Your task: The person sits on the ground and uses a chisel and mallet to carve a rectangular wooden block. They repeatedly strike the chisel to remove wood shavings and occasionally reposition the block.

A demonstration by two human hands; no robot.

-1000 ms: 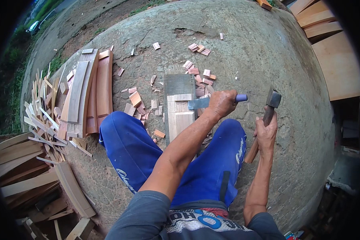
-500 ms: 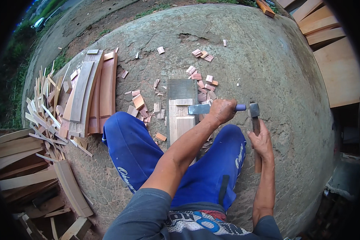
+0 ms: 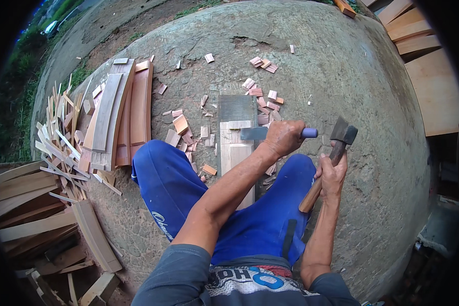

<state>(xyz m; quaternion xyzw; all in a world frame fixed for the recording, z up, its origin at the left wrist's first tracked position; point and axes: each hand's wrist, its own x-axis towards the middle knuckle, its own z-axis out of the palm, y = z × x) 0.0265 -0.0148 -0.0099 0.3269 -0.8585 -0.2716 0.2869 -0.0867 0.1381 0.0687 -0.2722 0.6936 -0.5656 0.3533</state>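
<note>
My left hand [image 3: 285,138] is closed round a chisel [image 3: 253,133], its wide flat blade pointing left and its purple handle end poking out to the right. The blade lies across a pale wooden workpiece [image 3: 239,155] with a shallow notch cut near its far end. This piece rests on a dark grey board [image 3: 237,108] between my knees. My right hand [image 3: 333,173] grips the wooden handle of a hammer [image 3: 343,131], held right of the chisel with its dark metal head tilted up, apart from the chisel's handle. My left forearm hides the workpiece's near part.
Small offcut blocks [image 3: 180,124] lie scattered around the board on the rough concrete [image 3: 372,194]. At the left, shaped wooden panels [image 3: 109,117] are stacked beside thin wood strips [image 3: 61,137]. More timber [image 3: 33,204] fills the lower left; boards [image 3: 433,92] stand at the far right.
The hammer has swung from near upright to a tilt, its head moving up and right, away from the chisel handle. The chisel stays across the workpiece. The whole view has shifted slightly.
</note>
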